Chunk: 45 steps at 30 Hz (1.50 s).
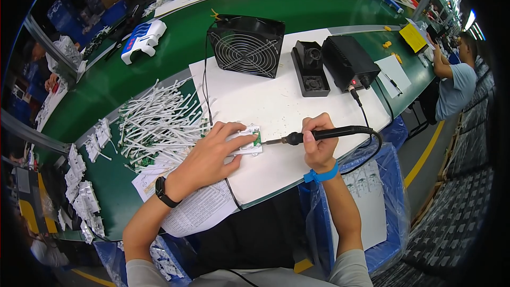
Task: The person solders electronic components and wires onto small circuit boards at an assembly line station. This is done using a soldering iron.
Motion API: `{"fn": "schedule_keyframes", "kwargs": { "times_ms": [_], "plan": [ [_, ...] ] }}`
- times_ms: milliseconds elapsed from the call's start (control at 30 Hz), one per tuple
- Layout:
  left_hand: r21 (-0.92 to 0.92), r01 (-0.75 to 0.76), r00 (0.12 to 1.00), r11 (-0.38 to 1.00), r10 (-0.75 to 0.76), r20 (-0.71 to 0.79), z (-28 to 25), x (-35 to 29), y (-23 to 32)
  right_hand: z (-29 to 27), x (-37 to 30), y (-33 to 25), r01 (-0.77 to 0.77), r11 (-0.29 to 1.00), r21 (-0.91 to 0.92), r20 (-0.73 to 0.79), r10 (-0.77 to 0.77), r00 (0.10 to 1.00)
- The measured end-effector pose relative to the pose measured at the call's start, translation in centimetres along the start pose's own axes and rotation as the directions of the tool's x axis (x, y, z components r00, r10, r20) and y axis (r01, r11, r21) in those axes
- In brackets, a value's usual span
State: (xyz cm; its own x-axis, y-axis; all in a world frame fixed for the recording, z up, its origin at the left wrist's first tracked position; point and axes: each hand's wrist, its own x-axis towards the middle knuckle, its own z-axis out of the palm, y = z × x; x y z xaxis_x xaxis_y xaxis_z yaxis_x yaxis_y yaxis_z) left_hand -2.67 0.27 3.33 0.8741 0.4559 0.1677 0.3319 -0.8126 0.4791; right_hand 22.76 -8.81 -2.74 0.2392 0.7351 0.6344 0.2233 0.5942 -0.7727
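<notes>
My left hand, with a black band on its wrist, steadies a small white plastic housing on the white work sheet. A green circuit board shows at the housing's right end, partly covered by my fingers. My right hand is closed round the black handle of a soldering iron. The iron's tip points left and meets or nearly meets the board's edge; which one I cannot tell. A blue strap circles my right wrist.
Many white cables lie heaped left of the sheet, beyond white housings. A black fan, iron stand and soldering station stand behind. The iron's cord loops right above a blue bin. Other people sit nearby.
</notes>
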Motion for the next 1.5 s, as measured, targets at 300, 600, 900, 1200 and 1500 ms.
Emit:
{"fn": "schedule_keyframes", "kwargs": {
  "times_ms": [300,600,900,1200,1500],
  "plan": [
    [0.004,0.001,1.0,1.0,-0.001,0.0,0.1,-0.1,0.0,0.0,0.2,-0.1,-0.044,0.999,0.018,0.018,0.044,0.999],
    [-0.035,0.033,0.999,0.999,-0.032,0.017,0.0,-0.1,-0.1,0.2,0.3,-0.1,-0.054,0.998,0.011,0.01,0.054,0.998],
    [0.002,0.004,1.0,1.0,-0.004,0.008,-0.1,-0.1,0.2,0.1,0.1,-0.4,-0.041,0.999,-0.003,-0.081,0.041,0.996],
    [0.079,0.06,0.973,0.995,-0.041,-0.227,3.0,0.8,0.7,0.7,1.5,0.0,-0.005,0.984,-0.176,-0.45,-0.076,0.89],
    [0.153,0.163,0.931,0.975,-0.1,-0.352,6.0,1.6,2.3,0.7,2.2,-0.2,-0.117,0.993,-0.005,-0.444,0.103,0.89]
  ]
}}
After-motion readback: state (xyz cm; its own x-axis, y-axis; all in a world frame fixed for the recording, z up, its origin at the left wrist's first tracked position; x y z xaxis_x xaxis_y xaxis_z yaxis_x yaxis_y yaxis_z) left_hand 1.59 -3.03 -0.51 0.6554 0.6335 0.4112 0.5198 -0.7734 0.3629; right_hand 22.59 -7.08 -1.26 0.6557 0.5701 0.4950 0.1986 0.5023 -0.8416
